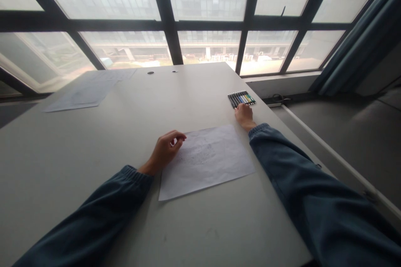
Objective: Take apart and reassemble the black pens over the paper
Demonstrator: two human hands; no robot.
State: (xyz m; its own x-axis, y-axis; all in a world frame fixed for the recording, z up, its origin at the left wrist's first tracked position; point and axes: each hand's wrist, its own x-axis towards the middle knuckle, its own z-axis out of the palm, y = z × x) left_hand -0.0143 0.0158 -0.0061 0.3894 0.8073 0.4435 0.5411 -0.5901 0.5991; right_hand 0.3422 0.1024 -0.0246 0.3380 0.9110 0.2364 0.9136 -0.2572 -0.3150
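A white sheet of paper with faint dark pencil-like marks lies at a slant on the table. My left hand rests at its left edge, with curled fingers and the thumb drawn toward the fingertips; nothing shows between them. Farther off, to the right, a row of pens or markers lies side by side, mostly dark with blue, white, yellow and green ones among them. My right hand is at the near edge of this row with its fingers bent in. What those fingers grip, if anything, is hidden.
The white table has its right edge beside my right forearm. More paper sheets lie at the far left. Two round fittings sit near the back edge. Beyond are framed windows, a blue curtain and a pale rail on the right.
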